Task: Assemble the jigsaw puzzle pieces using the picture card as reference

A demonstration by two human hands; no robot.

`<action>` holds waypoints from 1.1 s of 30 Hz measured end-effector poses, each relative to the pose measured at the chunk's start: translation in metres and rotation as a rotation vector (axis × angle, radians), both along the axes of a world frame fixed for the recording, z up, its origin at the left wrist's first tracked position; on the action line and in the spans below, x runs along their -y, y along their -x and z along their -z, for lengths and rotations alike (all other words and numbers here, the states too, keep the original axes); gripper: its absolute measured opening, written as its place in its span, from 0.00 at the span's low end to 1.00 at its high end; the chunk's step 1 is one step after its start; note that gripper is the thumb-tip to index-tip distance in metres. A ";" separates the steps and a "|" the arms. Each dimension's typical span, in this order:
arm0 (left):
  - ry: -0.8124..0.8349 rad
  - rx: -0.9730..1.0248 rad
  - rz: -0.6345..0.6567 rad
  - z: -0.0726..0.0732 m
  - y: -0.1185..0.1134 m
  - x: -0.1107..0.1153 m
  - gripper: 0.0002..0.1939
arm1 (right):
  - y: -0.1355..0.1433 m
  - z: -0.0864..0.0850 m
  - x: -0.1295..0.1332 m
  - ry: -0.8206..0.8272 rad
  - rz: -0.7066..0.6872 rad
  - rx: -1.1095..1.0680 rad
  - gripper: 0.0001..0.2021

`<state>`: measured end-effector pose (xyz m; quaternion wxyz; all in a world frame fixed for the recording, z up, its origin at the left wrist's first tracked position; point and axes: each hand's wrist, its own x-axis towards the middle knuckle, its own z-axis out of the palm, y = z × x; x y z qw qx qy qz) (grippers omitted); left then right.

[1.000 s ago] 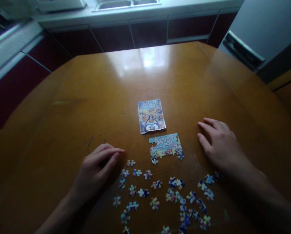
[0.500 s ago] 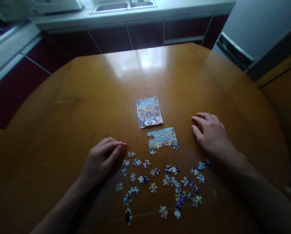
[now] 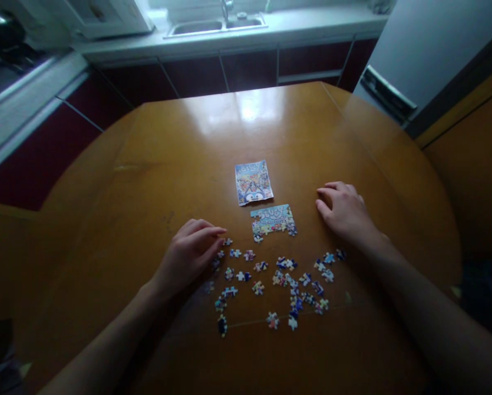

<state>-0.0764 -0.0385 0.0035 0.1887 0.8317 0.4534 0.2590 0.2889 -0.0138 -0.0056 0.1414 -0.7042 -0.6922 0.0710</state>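
My left hand (image 3: pixel 191 247) hovers over the left side of the loose jigsaw pieces, thumb and index finger stretched out with a small gap and nothing visible between them. A jigsaw piece (image 3: pixel 228 241) lies right by its fingertips, and others are partly covered by the hand. To the right, my right hand (image 3: pixel 341 207) rests on the table, fingers loosely bent and apart, holding nothing. Between the hands lies a joined puzzle section (image 3: pixel 274 219) with a light blue top and an uneven lower edge. Behind it is a creased picture sheet (image 3: pixel 254 184) with cartoon characters.
Several loose jigsaw pieces (image 3: pixel 258 287) are scattered on the wooden table (image 3: pixel 180 148) in front of me. Beyond the table's far edge stand a counter with a sink (image 3: pixel 196 27), a stove (image 3: pixel 19 71) at left and a fridge (image 3: pixel 427 49) at right.
My left hand has moved right and forward over the leftmost pieces. The right hand stays resting in place. The camera view has shifted, showing more of the counter.
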 end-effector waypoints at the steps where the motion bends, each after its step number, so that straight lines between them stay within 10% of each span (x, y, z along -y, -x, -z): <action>1: -0.044 -0.001 0.031 -0.002 -0.007 0.007 0.07 | 0.000 0.000 0.000 -0.001 0.000 -0.001 0.17; 11: 0.000 -0.137 0.141 0.001 -0.077 0.067 0.08 | -0.001 0.006 -0.002 -0.023 -0.007 0.003 0.17; 25: 0.151 -0.110 0.144 0.000 -0.085 0.063 0.02 | 0.002 0.003 -0.001 -0.003 -0.004 0.012 0.18; 33: 0.140 -0.037 0.146 -0.011 -0.086 0.020 0.05 | 0.003 0.003 -0.001 -0.018 -0.022 0.017 0.19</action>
